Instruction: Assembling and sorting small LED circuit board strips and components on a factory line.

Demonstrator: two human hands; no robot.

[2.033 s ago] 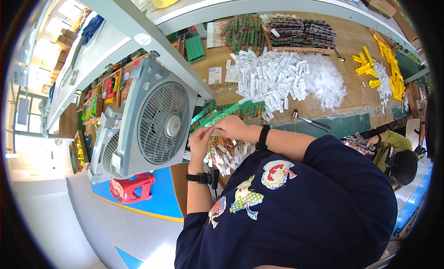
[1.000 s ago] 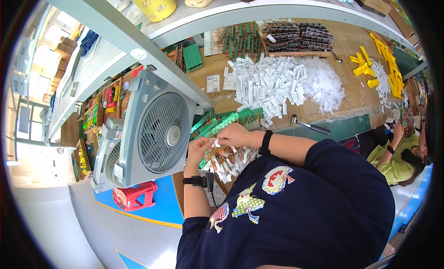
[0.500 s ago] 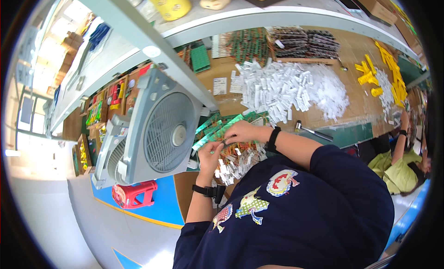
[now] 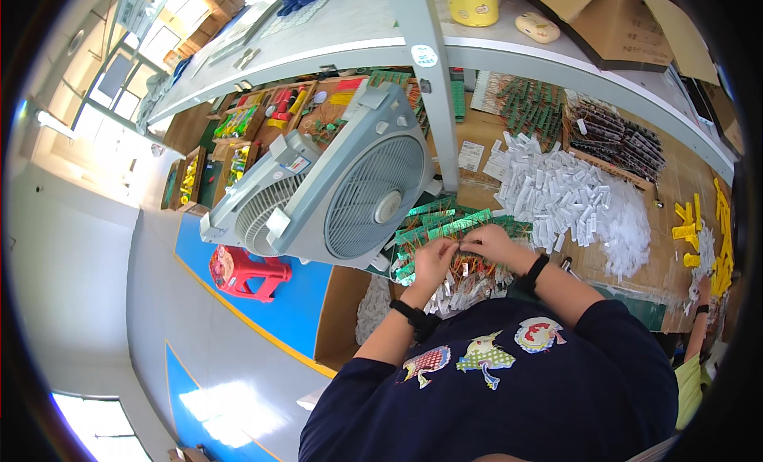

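Observation:
My left hand (image 4: 434, 260) and my right hand (image 4: 488, 244) meet over green circuit boards (image 4: 465, 222) at the bench's near edge. The fingertips of both are pinched together, almost touching. Something small and dark sits between them, too tiny to make out. Below my hands hang orange wires (image 4: 470, 265) from the boards, with small white pieces (image 4: 453, 297) at their ends. Behind my right hand lies a big heap of white plastic pieces (image 4: 548, 196).
A grey box fan (image 4: 373, 184) stands close on the left. A shelf post (image 4: 435, 104) rises behind it. Clear plastic pieces (image 4: 628, 235), dark board stacks (image 4: 616, 140) and yellow parts (image 4: 722, 239) lie farther right. A co-worker's arm (image 4: 699, 323) reaches in at the right edge.
The view has turned, so the bench and fan appear farther right. My hands stay pinched together over the boards, with fingertips now level. My right forearm covers most of the black-handled tool.

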